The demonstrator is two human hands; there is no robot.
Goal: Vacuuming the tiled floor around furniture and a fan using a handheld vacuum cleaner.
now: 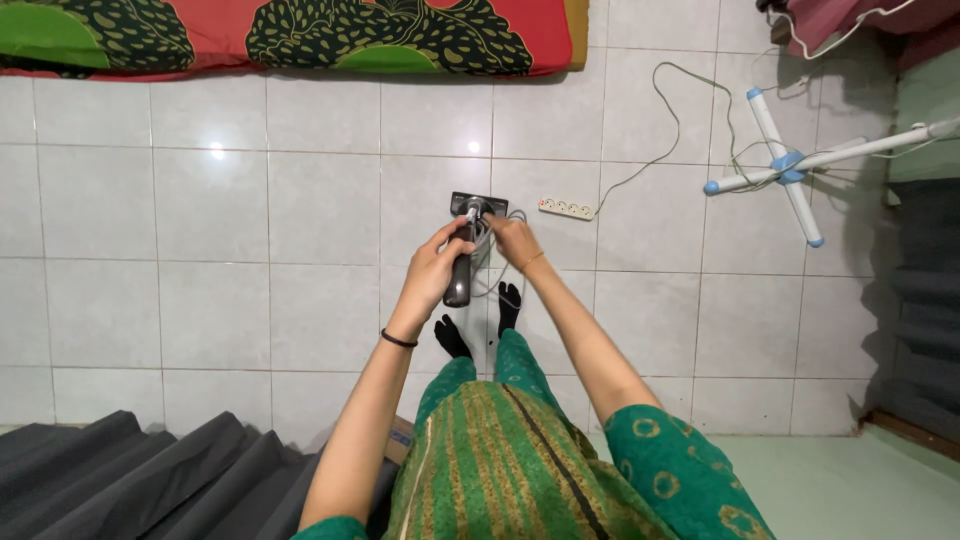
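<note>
Two hands on vacuum (462, 262): left hand (437, 268) gripping handle, right hand (512, 238) holding cord (487, 245). Cord partly gathered; plug strip (567, 208) nearby.

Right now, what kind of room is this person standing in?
Probably a room in a home: white tiled floor, a patterned red and green mattress along the edge, a white power strip, and a fan stand.

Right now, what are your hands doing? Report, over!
Left hand gripping vacuum handle. Right hand on grey cord at the handle's top. Power strip lies just past the vacuum head.
</note>
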